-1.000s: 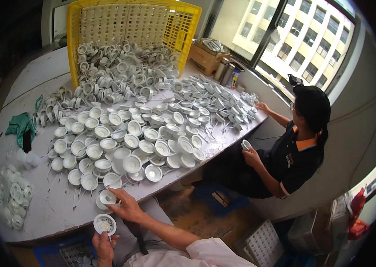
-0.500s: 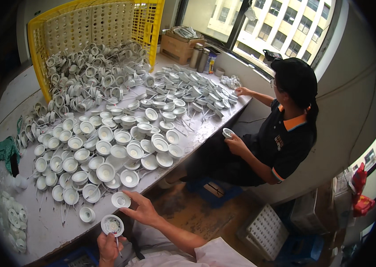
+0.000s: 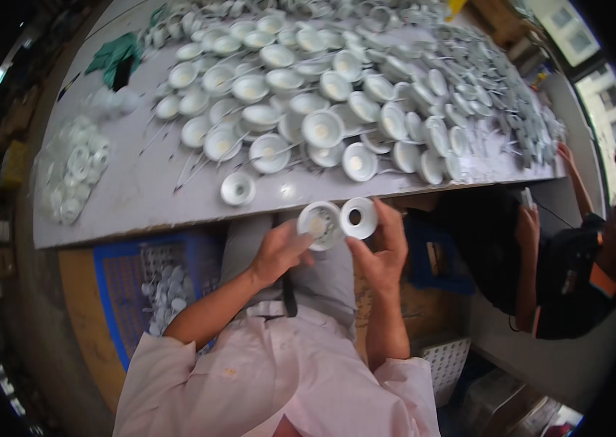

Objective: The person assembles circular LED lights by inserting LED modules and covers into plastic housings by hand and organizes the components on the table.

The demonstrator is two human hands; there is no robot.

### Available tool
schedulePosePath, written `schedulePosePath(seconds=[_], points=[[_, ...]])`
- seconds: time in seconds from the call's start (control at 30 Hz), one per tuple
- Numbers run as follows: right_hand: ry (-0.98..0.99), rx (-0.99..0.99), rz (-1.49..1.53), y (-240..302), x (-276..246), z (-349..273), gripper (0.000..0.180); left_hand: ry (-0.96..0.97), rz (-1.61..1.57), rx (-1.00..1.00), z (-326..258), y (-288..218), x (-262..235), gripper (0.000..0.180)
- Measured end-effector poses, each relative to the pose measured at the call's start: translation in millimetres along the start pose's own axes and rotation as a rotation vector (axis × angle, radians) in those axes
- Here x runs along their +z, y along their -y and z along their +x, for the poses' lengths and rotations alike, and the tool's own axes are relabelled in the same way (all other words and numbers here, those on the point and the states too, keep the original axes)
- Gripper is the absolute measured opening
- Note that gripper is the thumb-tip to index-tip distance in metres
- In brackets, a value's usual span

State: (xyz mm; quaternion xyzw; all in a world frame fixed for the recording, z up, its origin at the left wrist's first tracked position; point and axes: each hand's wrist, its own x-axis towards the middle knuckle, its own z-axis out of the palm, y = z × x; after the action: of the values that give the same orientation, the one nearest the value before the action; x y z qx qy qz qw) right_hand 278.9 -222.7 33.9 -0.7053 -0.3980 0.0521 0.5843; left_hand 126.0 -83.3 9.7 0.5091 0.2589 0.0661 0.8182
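Note:
Over my lap, just off the table's front edge, both my hands are up close together. My left hand [image 3: 282,251] grips a round white downlight body [image 3: 320,226] by its rim, its open face with a yellowish centre turned up. Right beside it, my right hand [image 3: 386,244] pinches a white reflector cup [image 3: 369,211] with a dark hole through its middle. The two parts sit almost rim to rim; whether they touch I cannot tell. A similar white cup [image 3: 238,189] stands alone near the table edge.
Many white downlights [image 3: 322,129] with wires lie heaped across the table [image 3: 155,207]. On the left are a plastic bag of white cups [image 3: 75,171] and a green cloth [image 3: 115,57]. A blue crate [image 3: 107,280] stands below. A co-worker [image 3: 577,269] sits at the right.
My view has swung down and round toward my lap. My hands have brought the downlight body and the cup close together. The cup has turned and now shows its hole.

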Motion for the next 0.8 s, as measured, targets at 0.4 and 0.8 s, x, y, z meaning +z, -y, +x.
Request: schedulePosePath(seconds=[0.4, 0.8], points=[[0.274, -0.041, 0.017, 21, 50, -14, 0.073, -0.054, -0.086, 0.154, -34, 16, -43, 0.048], [0.442, -0.115, -0.030, 19, 72, -9, 0.080, -0.187, 0.103, 0.227, -40, 6, -36, 0.037]])
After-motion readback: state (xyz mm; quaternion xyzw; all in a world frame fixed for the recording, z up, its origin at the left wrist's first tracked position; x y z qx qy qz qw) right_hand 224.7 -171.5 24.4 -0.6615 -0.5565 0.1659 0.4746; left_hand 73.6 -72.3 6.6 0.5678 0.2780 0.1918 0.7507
